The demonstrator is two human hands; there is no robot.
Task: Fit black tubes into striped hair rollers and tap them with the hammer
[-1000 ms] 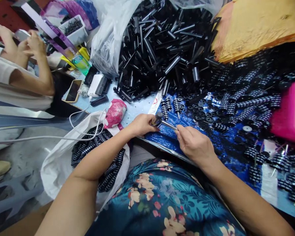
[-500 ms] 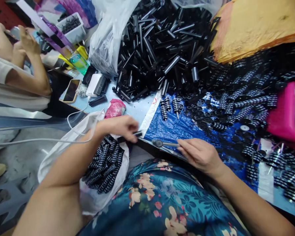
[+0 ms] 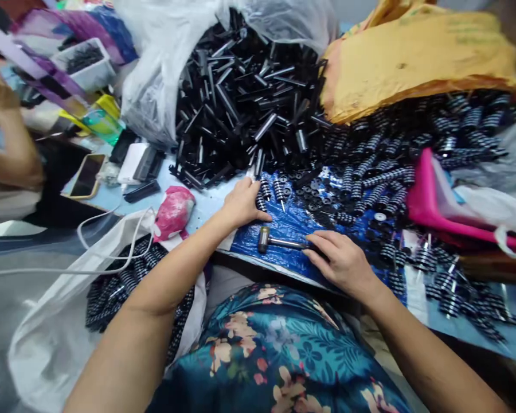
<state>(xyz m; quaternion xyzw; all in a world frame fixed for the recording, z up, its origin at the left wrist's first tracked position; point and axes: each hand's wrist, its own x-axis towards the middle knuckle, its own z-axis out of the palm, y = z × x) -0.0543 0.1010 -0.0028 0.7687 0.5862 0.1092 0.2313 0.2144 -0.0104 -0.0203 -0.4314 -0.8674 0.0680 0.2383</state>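
With the left hand at the rollers and the right hand spread loosely about the handle of the hammer on the blue sheet (neither set of fingers clearly gripping; I cannot tell), reaching lightly should avoid scattering parts.

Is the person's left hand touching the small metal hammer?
No, the hammer has its handle at the right hand, and the left hand is apart.

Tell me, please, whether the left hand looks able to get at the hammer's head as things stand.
Probably yes: the left hand is close to the hammer's head, nothing visible lies between them, and the right hand is at the handle.
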